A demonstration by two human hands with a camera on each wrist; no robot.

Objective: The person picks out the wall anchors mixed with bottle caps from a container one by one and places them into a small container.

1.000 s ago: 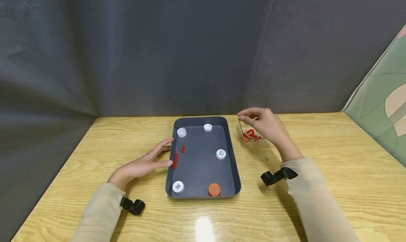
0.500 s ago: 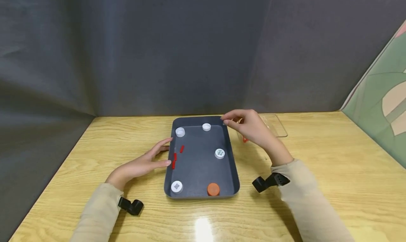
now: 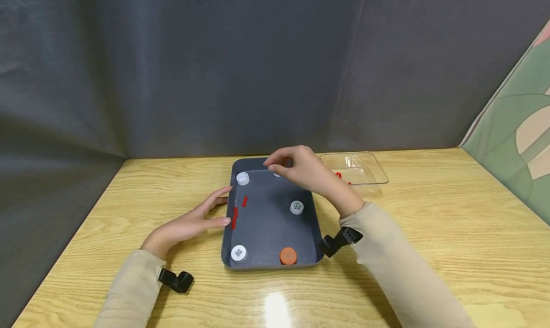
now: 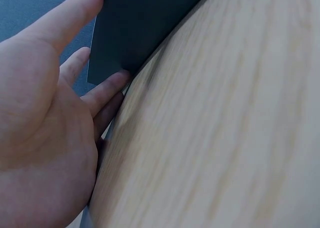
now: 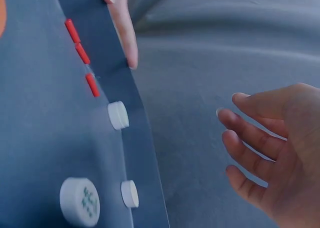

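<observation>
A dark grey tray [image 3: 270, 227] lies on the wooden table. My left hand [image 3: 189, 225] touches its left wall with thumb and fingers extended. Over the tray's back right hovers my right hand [image 3: 302, 168], fingers loosely bent; the right wrist view shows nothing between thumb and forefinger. Three small red sticks [image 5: 91, 84] lie along the tray's left side. White bottle caps sit in the back left [image 3: 242, 178], at the right [image 3: 296, 207] with a green print, and in the front left [image 3: 238, 253]. Another white cap [image 5: 130, 194] is mostly hidden by the right hand in the head view.
An orange cap [image 3: 288, 256] sits in the tray's front right corner. Right of the tray, a clear plastic box [image 3: 378, 175] holds several red sticks [image 3: 339, 175]. A grey curtain [image 3: 240, 79] stands behind the table.
My right hand has moved left from the clear box to above the tray, uncovering the box. My left hand has stayed at the tray's left wall.
</observation>
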